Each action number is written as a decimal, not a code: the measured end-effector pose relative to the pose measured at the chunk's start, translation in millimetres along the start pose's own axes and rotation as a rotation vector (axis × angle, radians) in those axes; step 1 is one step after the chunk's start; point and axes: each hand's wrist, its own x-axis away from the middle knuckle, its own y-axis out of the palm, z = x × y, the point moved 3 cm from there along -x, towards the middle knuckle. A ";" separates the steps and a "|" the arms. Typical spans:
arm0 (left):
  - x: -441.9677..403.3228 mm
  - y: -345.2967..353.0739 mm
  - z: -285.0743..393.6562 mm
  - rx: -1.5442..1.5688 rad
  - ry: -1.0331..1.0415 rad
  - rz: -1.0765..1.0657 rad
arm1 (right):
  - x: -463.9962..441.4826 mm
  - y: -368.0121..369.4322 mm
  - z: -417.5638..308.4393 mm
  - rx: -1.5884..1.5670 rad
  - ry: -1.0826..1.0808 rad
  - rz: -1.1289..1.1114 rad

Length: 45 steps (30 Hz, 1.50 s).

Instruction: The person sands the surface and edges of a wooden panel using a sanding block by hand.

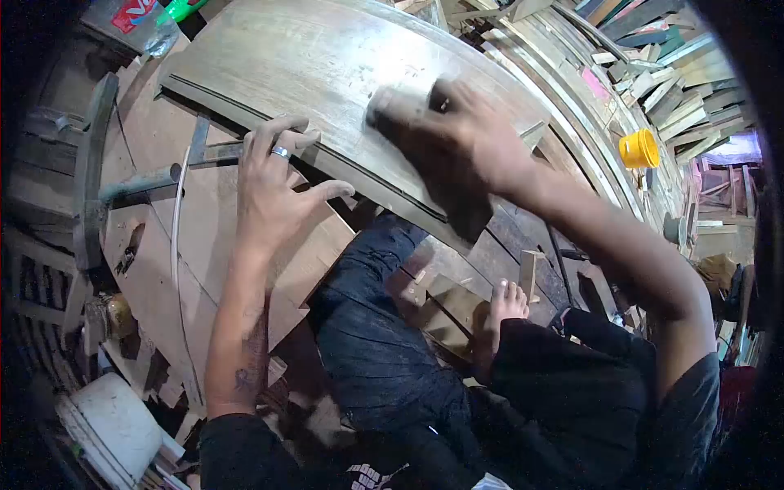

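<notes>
A large smooth wooden panel (327,61) lies tilted across the upper middle, with a grooved edge facing me. My left hand (278,171), with a ring on one finger, rests at that edge; its fingers are apart and it holds nothing. Over the panel's surface is my right hand (457,131), smeared by motion. Its fingers are bent around a small dark block-like piece (396,110) whose details are blurred. A dark shadow falls on the panel below this hand.
Wooden boards (155,245) and a metal pipe (139,184) lie at the left. A white container (118,420) stands lower left. A yellow bucket (639,149) and scrap wood (686,106) are at the right. My bare foot (510,302) is below the panel.
</notes>
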 end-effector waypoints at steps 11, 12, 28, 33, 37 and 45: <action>-0.7 0.1 -0.3 -0.013 0.031 0.026 | 1.5 -2.7 -22.8 -0.046 -0.259 -0.035; 0.1 1.3 -0.4 -0.003 0.031 0.047 | -0.5 -3.0 1.7 -0.054 -0.125 -0.015; 0.9 2.0 4.1 0.110 -0.097 0.014 | 2.6 -18.5 67.3 0.057 0.383 0.039; -1.3 1.2 2.3 0.020 -0.034 0.002 | 13.8 -15.0 -16.6 0.196 -0.144 0.119; 1.5 1.4 1.4 0.035 -0.036 -0.013 | 11.8 -12.5 -10.6 -0.067 -0.123 -0.012; 1.5 3.3 -0.9 0.051 -0.054 0.005 | -7.9 -12.3 14.3 -0.013 0.159 -0.092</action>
